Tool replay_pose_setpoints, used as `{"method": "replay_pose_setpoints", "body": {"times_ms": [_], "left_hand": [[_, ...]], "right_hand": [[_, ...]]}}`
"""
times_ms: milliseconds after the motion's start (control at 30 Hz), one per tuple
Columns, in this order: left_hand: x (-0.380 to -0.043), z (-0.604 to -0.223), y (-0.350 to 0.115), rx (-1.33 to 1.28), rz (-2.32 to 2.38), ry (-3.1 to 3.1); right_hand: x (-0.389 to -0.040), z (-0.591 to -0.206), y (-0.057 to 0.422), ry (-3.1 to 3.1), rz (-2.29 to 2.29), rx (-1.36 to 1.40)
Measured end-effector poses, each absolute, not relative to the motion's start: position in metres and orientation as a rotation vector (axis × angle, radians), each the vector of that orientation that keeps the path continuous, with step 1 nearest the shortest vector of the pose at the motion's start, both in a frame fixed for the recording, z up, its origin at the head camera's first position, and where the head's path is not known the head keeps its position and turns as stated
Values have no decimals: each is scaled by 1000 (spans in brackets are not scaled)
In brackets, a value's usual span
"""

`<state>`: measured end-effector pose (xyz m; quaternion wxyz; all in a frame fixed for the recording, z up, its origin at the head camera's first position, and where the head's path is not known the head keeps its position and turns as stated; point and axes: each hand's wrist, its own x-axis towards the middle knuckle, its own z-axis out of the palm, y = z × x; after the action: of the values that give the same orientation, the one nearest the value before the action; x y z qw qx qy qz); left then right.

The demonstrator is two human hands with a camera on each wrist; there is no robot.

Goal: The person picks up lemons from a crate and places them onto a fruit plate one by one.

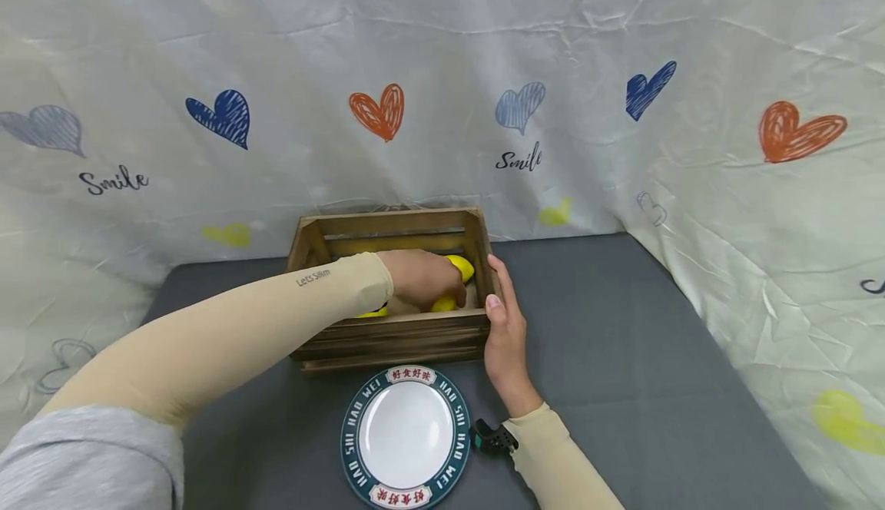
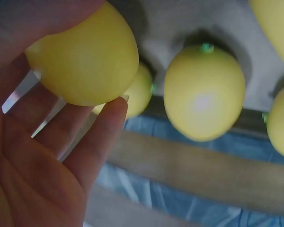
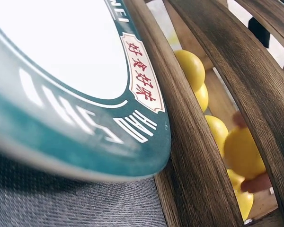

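Observation:
A slatted wooden crate [image 1: 394,337] holds several yellow lemons [image 2: 203,94], some with small green tips. My left hand [image 1: 422,276] reaches down inside it. In the left wrist view, that hand's thumb and fingers grip one lemon [image 2: 87,56] above the others. The right wrist view catches the same lemon [image 3: 244,151] between fingertips, through a gap in the slats. At the crate's right end, my right hand [image 1: 508,333] rests against the outer wall, fingers fairly straight and thumb near the front corner.
A round plate [image 1: 351,433] with a white middle and a teal lettered rim lies just in front of the crate. The dark grey table [image 1: 608,372] extends to both sides. Behind stands a pale curtain [image 1: 442,41] printed with hearts.

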<state>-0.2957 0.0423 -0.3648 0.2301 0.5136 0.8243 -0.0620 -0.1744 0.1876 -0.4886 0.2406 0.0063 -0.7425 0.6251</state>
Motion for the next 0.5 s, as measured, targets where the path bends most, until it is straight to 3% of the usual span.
{"method": "replay_pose_setpoints", "body": {"times_ms": [500], "left_hand": [[-270,-302,-16,1339,-116,2447]], "right_hand": [[-174,-486,184,-2023,1746,56]]}}
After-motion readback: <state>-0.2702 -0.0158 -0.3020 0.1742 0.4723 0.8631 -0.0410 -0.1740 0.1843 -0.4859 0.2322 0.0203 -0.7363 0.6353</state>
